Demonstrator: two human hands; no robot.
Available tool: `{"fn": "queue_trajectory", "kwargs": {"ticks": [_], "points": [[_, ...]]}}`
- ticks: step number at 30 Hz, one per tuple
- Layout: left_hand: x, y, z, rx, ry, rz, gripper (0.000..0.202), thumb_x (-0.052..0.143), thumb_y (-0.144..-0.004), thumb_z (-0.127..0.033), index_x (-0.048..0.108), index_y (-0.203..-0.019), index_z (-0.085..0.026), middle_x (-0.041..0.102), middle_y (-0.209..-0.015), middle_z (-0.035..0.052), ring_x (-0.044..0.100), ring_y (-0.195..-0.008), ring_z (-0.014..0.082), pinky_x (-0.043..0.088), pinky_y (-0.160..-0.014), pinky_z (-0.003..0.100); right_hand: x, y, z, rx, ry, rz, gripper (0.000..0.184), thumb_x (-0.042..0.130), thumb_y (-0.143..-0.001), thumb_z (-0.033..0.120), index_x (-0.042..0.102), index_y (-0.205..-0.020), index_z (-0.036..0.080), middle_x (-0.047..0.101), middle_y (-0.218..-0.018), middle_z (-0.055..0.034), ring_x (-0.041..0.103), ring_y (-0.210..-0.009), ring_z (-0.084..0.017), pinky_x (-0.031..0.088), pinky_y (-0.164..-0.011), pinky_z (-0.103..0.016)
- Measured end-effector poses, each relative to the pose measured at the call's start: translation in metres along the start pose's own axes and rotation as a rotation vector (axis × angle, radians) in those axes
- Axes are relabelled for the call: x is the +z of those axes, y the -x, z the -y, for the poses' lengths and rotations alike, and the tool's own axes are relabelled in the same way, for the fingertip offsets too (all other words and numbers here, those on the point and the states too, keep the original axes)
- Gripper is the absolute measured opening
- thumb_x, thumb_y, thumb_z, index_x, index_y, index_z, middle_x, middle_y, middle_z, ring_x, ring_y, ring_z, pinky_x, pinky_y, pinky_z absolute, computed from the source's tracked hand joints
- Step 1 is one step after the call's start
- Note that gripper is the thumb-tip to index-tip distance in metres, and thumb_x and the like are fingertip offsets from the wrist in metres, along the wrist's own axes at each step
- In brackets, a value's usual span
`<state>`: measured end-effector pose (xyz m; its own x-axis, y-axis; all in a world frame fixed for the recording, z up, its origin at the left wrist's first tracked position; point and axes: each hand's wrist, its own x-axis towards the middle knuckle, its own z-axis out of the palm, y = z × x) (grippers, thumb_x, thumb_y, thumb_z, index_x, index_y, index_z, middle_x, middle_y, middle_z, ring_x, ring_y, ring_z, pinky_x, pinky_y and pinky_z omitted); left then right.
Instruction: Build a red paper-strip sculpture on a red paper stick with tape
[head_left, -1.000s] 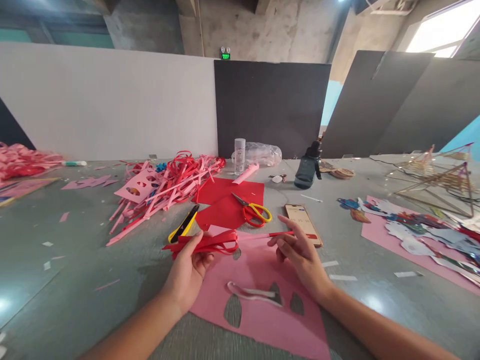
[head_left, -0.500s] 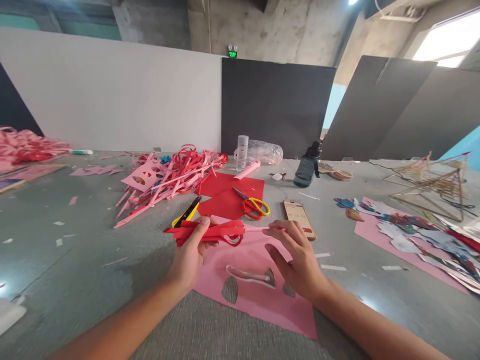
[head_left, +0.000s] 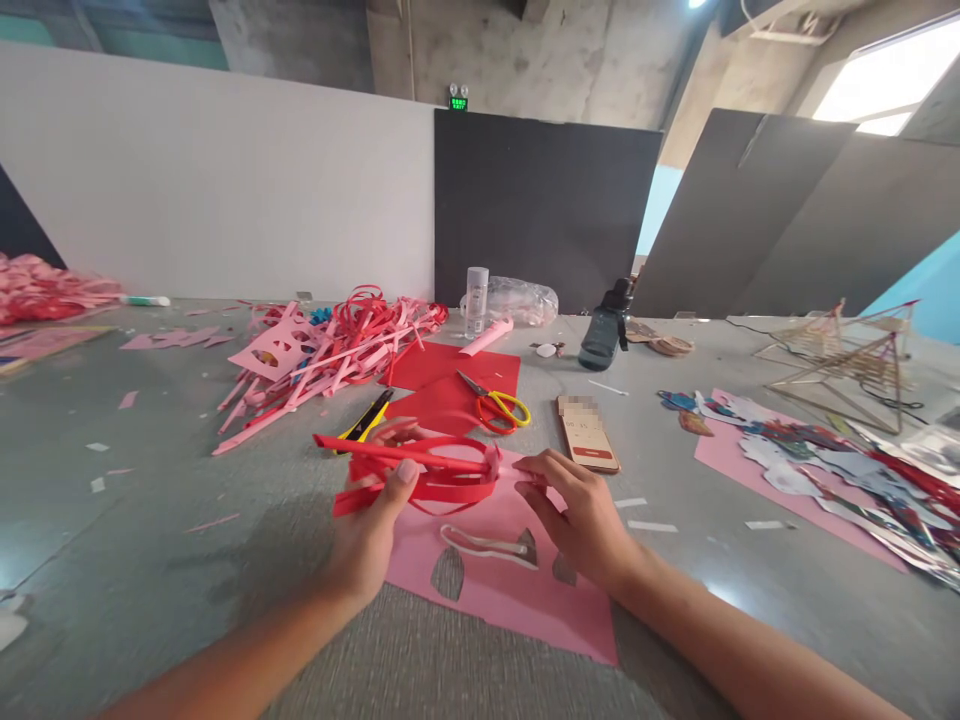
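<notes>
My left hand (head_left: 369, 535) is closed around a bundle of red paper strips (head_left: 442, 488), its thumb pressed on the near side. The strips bow apart in loops and gather at their right end into a thin pink paper stem (head_left: 511, 472). My right hand (head_left: 589, 520) pinches that stem between thumb and fingers. Beneath both hands lies a pink paper sheet (head_left: 495, 605) with cut-out holes. A loop of white cord (head_left: 487, 548) rests on the sheet. Just beyond the left hand is a yellow and black utility knife (head_left: 367, 418), partly hidden by the strips.
Scissors (head_left: 499, 405) lie on red paper (head_left: 435, 370), with a phone (head_left: 589, 435) to the right. Farther back stand a clear bottle (head_left: 476, 303) and a dark water bottle (head_left: 602, 330). Pink and red strips (head_left: 337, 345) are heaped left; paper cutouts (head_left: 795, 465) lie right.
The red strips have spread from a flat bundle into open loops. My left fingers have shifted up behind them, and my right fingers have closed in on the stem.
</notes>
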<state>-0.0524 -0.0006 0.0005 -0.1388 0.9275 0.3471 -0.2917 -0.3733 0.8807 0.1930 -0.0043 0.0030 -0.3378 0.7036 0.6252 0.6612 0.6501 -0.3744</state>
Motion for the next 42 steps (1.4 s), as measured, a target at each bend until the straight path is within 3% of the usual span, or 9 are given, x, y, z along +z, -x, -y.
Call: {"fn": "queue_trajectory", "kwargs": {"ticks": [5,10,14,21,27,30,36,39,42], "points": [[0.002,-0.011,0.006,0.022,0.060,-0.025,0.046,0.063,-0.093,-0.057,0.060,-0.129,-0.029,0.067,-0.123,0.0075,0.062,-0.123,0.0263,0.046,-0.108,0.043,0.000,-0.001,0.003,0.061,-0.033,-0.093,0.008,0.056,-0.102,0.023,0.063,-0.104,0.021,0.068,-0.087,-0.0032,0.065,-0.070,-0.015,0.049,-0.061,-0.025],[0.001,-0.015,0.001,0.145,-0.046,-0.068,0.042,0.059,-0.094,-0.055,0.060,-0.127,-0.029,0.063,-0.127,0.0068,0.056,-0.128,0.0254,0.043,-0.108,0.038,-0.002,-0.004,0.004,0.011,-0.065,-0.097,0.021,0.043,-0.106,0.020,0.064,-0.111,0.022,0.066,-0.091,-0.0046,0.064,-0.076,-0.016,0.049,-0.067,-0.026],[-0.002,-0.010,0.004,0.140,-0.017,-0.024,0.038,0.057,-0.096,-0.051,0.059,-0.129,-0.031,0.059,-0.133,0.0059,0.050,-0.133,0.0255,0.042,-0.109,0.038,0.000,-0.004,0.003,0.025,-0.068,-0.100,0.015,0.046,-0.105,0.019,0.061,-0.106,0.022,0.067,-0.091,-0.0049,0.065,-0.079,-0.017,0.050,-0.070,-0.027],[-0.005,-0.013,0.008,0.089,-0.091,-0.072,0.044,0.058,-0.094,-0.057,0.059,-0.127,-0.028,0.058,-0.130,0.0067,0.053,-0.121,0.0249,0.039,-0.104,0.036,0.006,0.006,-0.007,0.117,-0.074,-0.221,0.006,0.053,-0.098,0.020,0.055,-0.102,0.024,0.069,-0.085,-0.0023,0.065,-0.070,-0.016,0.049,-0.063,-0.026],[-0.006,-0.016,0.010,0.053,-0.122,-0.059,0.036,0.053,-0.098,-0.053,0.061,-0.121,-0.025,0.062,-0.125,0.0076,0.056,-0.117,0.0237,0.041,-0.096,0.034,0.002,0.006,-0.006,0.113,-0.099,-0.182,0.015,0.045,-0.105,0.023,0.059,-0.110,0.023,0.071,-0.080,-0.0006,0.065,-0.065,-0.014,0.048,-0.061,-0.024],[-0.006,-0.016,0.011,0.031,-0.110,-0.055,0.035,0.054,-0.098,-0.052,0.062,-0.117,-0.024,0.064,-0.124,0.0075,0.058,-0.116,0.0235,0.042,-0.094,0.034,0.002,0.005,-0.004,0.113,-0.091,-0.180,0.018,0.042,-0.106,0.023,0.060,-0.106,0.023,0.071,-0.079,-0.0009,0.065,-0.064,-0.015,0.048,-0.061,-0.025],[-0.009,-0.017,0.013,0.059,-0.185,-0.048,0.035,0.053,-0.097,-0.054,0.066,-0.106,-0.024,0.066,-0.115,0.0074,0.060,-0.107,0.0235,0.043,-0.090,0.033,0.003,0.003,0.000,0.103,-0.088,-0.239,0.004,0.056,-0.098,0.021,0.057,-0.099,0.024,0.067,-0.081,-0.0007,0.064,-0.068,-0.015,0.050,-0.061,-0.025],[-0.009,-0.017,0.014,0.052,-0.190,-0.055,0.029,0.056,-0.096,-0.051,0.065,-0.096,-0.023,0.066,-0.104,0.0053,0.059,-0.101,0.0223,0.042,-0.089,0.032,0.002,0.002,0.001,0.047,-0.083,-0.259,0.005,0.057,-0.097,0.020,0.056,-0.094,0.024,0.065,-0.082,-0.0010,0.061,-0.069,-0.016,0.050,-0.062,-0.026],[-0.007,-0.017,0.012,0.054,-0.189,-0.051,0.025,0.057,-0.097,-0.048,0.065,-0.099,-0.024,0.064,-0.104,0.0041,0.057,-0.101,0.0216,0.040,-0.089,0.031,0.002,0.003,0.000,0.057,-0.117,-0.215,0.006,0.054,-0.099,0.020,0.059,-0.101,0.023,0.068,-0.087,-0.0027,0.064,-0.072,-0.016,0.051,-0.064,-0.027]]}}
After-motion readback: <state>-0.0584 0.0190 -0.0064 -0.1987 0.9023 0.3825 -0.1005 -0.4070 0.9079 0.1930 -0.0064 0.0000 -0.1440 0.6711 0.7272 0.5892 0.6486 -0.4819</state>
